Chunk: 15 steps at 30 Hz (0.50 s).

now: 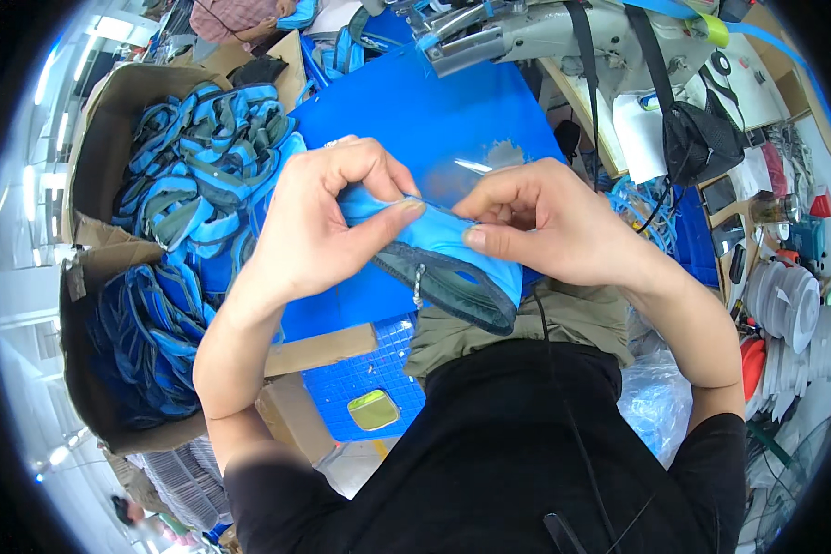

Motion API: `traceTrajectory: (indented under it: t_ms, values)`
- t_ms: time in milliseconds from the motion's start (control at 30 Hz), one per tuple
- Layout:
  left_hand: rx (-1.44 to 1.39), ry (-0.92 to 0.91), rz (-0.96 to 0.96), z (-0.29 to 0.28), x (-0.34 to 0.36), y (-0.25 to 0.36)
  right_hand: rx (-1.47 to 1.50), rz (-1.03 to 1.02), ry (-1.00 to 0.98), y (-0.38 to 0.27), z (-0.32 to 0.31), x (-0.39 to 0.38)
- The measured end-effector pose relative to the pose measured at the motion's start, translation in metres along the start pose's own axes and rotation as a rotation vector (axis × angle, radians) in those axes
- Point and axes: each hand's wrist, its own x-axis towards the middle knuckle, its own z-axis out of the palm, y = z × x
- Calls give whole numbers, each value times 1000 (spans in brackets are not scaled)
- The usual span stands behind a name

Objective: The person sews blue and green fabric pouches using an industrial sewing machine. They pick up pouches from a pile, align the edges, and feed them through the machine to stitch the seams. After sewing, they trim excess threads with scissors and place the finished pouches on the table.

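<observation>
In front of my body I hold up a light blue fabric piece with a dark grey lower part. A short grey-and-white cord pull hangs from its dark edge. My left hand pinches the upper edge between thumb and index finger. A little to the right, my right hand grips the same edge between thumb and curled fingers. Beyond the hands, a slim pointed metal object lies on the blue work surface; its kind is unclear.
Left stands a cardboard box heaped with blue and grey fabric pieces, with a second filled box nearer. A sewing machine reaches over the far right, a black pouch hanging beside it. Clear plastic lies near my right elbow.
</observation>
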Motion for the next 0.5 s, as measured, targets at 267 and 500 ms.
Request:
traceTrajectory:
  t_ms: [267,500]
  values:
    - [-250,-194,-92,-25,55,-41,349,24,125,6,-13,20]
    - [-426,-331,-174,-37,99,-78,625,89,172,10,-24,44]
